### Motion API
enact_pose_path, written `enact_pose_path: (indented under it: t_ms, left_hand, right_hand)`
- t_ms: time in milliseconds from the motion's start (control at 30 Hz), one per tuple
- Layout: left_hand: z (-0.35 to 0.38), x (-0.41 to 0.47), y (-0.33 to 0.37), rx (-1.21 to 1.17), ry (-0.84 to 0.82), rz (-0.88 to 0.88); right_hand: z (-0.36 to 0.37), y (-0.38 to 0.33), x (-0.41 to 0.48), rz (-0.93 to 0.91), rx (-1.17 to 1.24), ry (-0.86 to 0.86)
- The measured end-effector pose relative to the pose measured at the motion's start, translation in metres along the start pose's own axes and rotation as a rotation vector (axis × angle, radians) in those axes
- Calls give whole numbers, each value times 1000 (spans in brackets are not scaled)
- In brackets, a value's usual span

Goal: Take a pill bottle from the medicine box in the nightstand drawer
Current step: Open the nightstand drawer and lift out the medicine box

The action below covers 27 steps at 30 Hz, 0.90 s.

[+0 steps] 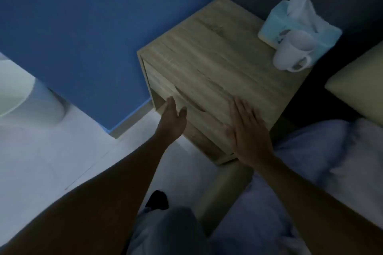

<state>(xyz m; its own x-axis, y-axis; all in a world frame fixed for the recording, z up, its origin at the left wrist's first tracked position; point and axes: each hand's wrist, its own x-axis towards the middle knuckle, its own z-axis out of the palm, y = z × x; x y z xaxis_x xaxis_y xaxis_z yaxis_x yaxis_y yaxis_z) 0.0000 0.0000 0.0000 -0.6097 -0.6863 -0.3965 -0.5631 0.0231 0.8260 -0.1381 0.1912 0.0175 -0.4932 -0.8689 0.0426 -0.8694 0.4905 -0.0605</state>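
Observation:
A wooden nightstand (215, 62) stands in the corner by the blue wall. Its drawer front (165, 91) is closed, with a curved cut-out handle (189, 99) along its top edge. My left hand (173, 119) is open, palm turned inward, right in front of the drawer front just below the handle. My right hand (247, 130) lies flat with fingers spread on the nightstand's near top corner. No medicine box or pill bottle is visible; the drawer's inside is hidden.
A light blue tissue box (275, 20) and a white mug (294, 51) sit at the nightstand's back right corner. The bed with pale bedding (331, 151) and a pillow (360, 87) is at right. A white round object (20, 97) stands on the floor at left.

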Motion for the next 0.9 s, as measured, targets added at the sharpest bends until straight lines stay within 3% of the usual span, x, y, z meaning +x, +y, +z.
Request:
enact_pose_path:
  t_ms: [300,900]
  left_hand:
    - [34,26,7,-290,69,91]
    - [14,-11,-21,-438,20,21]
  right_hand:
    - [6,1,3,7,-39,51]
    - [5,2,4,2,12,0]
